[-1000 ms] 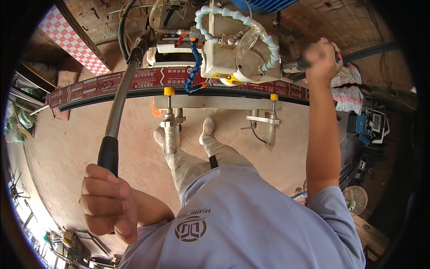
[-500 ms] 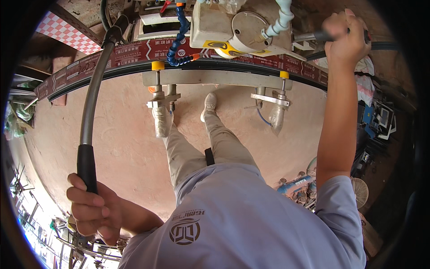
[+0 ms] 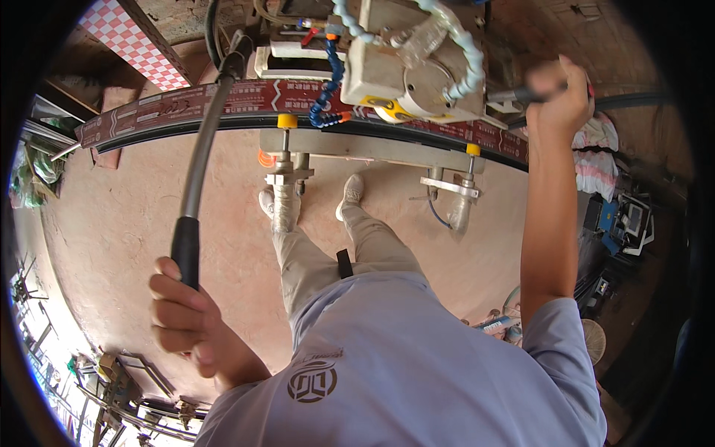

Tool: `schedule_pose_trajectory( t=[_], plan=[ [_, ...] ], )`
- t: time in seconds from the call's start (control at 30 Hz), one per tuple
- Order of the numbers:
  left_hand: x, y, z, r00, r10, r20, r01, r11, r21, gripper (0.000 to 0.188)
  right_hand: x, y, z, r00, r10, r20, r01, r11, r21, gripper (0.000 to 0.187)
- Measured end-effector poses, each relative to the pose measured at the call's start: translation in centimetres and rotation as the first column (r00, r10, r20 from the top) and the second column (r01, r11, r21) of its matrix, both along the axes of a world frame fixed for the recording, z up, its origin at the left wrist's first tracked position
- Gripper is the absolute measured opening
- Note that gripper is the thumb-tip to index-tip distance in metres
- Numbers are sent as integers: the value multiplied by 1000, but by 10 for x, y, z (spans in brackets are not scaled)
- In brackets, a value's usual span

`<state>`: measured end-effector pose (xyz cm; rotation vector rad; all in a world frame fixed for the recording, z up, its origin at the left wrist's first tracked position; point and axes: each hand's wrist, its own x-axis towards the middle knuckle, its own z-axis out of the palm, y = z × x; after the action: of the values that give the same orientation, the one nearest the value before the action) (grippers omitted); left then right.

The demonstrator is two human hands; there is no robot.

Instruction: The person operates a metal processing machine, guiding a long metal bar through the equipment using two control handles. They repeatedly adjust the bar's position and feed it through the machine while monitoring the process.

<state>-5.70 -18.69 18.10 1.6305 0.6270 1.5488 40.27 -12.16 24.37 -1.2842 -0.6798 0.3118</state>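
Note:
My left hand (image 3: 182, 316) grips the black rubber end of a long grey metal lever (image 3: 202, 141) that rises to the machine at the top. My right hand (image 3: 560, 100) is raised at the upper right and closed on a short dark handle (image 3: 514, 94) sticking out of the machine's side. The machine (image 3: 406, 63) is a cream-coloured block with a round metal face, a blue segmented hose and a pale ribbed hose. It sits above a long dark red rail (image 3: 246, 100). My legs and light shoes (image 3: 350, 190) stand on the reddish floor below.
Two metal clamp posts with yellow caps (image 3: 287, 121) hang under a grey bar below the rail. A red-and-white checkered panel (image 3: 138, 45) is at the upper left. Cloth (image 3: 596, 156) and small boxes (image 3: 622, 223) lie at the right, metal frames at the lower left.
The view has shifted, the machine now sits higher in the picture. My left hand keeps its grip on the lever, my right hand stays closed on the side handle.

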Motion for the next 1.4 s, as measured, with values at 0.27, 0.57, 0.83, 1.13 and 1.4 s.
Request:
schedule_pose_trajectory(
  t=[0.27, 0.57, 0.83, 1.13, 1.4],
  plan=[
    [-7, 2, 4, 999, 35, -29, -36, 999, -29, 24, 12, 2, -4, 990, 47, 133, -44, 999, -25, 27],
    [5, 5, 1, 984, 130, 119, -130, 991, -5, 35, 10, -2, -2, 995, 90, 38, -86, 992, -94, 35],
    [9, -9, -20, 952, 282, 122, -284, 959, -2, 35, 13, 7, -11, 982, -152, 115, 161, 984, -78, 36],
    [49, 14, -44, 628, -55, 777, -289, 910, 298, 33, 32, 1, -8, 986, -50, 161, 67, 993, -102, 26],
    [49, 22, -43, 646, -78, 760, -278, 903, 329, 34, 32, 1, -8, 981, -20, 195, 39, 995, -92, 29]
  ],
)
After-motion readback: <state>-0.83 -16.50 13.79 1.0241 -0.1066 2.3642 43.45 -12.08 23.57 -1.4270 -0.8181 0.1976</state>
